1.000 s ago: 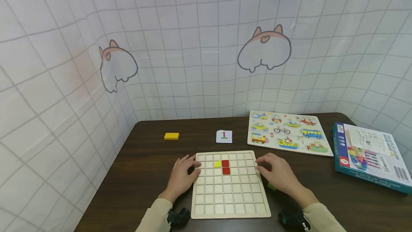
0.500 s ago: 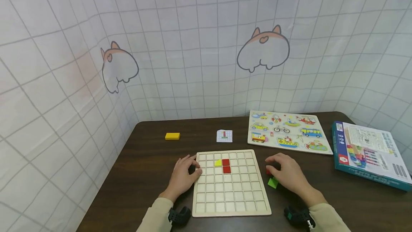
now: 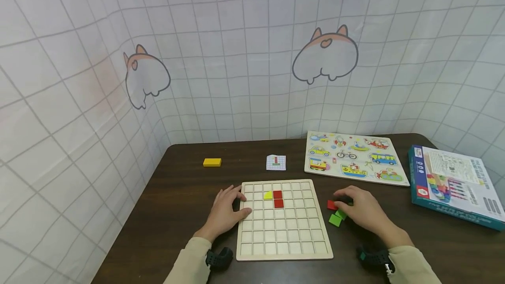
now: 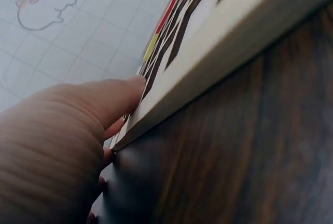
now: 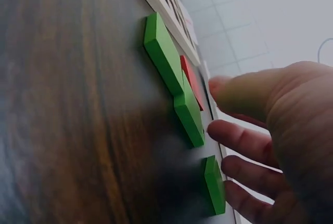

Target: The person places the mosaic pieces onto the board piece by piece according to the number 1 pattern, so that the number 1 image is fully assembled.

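Left hand (image 3: 223, 214) rests relaxed on the pale wooden gridded board (image 3: 287, 233), in from the dark wooden table's (image 3: 181, 196) back edge; right hand (image 3: 364, 211), loose (nothing pinched!), hangs by flat green square tiles (image 3: 335, 220). Picking one, seemingly: that wants a pinch.

Person with bare left hand (image 3: 222, 214) and right hand (image 3: 364, 211). Pale beige left sleeve (image 3: 187, 264) at 7 o'clock, matching right sleeve (image 3: 414, 267) at 5 o'clock. 2 chunky black wrist bands, left band (image 3: 219, 259) and right band (image 3: 374, 258), the latter with a green patch (image 3: 362, 255) at 9 o'clock, a silvery piece (image 3: 388, 268) at 4 o'clock.
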A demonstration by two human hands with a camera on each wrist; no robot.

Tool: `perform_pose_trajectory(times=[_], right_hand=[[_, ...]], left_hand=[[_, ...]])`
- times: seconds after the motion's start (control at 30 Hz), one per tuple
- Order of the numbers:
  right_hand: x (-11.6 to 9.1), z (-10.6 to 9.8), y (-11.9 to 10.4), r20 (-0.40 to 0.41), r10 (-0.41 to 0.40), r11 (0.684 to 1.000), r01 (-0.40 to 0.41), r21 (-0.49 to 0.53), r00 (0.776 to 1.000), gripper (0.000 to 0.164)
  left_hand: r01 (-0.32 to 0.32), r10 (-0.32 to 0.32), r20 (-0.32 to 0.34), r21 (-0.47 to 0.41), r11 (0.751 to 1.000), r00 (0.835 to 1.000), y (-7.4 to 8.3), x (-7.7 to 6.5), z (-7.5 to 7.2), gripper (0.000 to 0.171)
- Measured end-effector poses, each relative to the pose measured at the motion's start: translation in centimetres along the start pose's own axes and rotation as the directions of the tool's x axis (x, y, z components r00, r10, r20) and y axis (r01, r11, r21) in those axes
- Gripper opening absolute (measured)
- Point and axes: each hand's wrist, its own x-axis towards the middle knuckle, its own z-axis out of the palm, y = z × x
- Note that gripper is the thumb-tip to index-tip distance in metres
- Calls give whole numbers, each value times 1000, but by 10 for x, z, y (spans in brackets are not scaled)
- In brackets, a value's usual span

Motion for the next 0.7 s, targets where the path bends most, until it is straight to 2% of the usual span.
perform_pose_trajectory(times=[0.27,0.5,0.7], right_hand=[[0,-1,2,30,-11,1000,11,-10,999,24],[-1,0,3,76,1,1000,0,-13,997,27],[0,3,-2,62,10,1000,-9,-24,998,25]], left_hand=[[15,-15,-10,-15,1000,1000,3,0,-2,21],[2,-2,-24,-17,1000,1000,7,-2,0,22],[8,-8,-50,-11,1000,999,7,-2,2,21]])
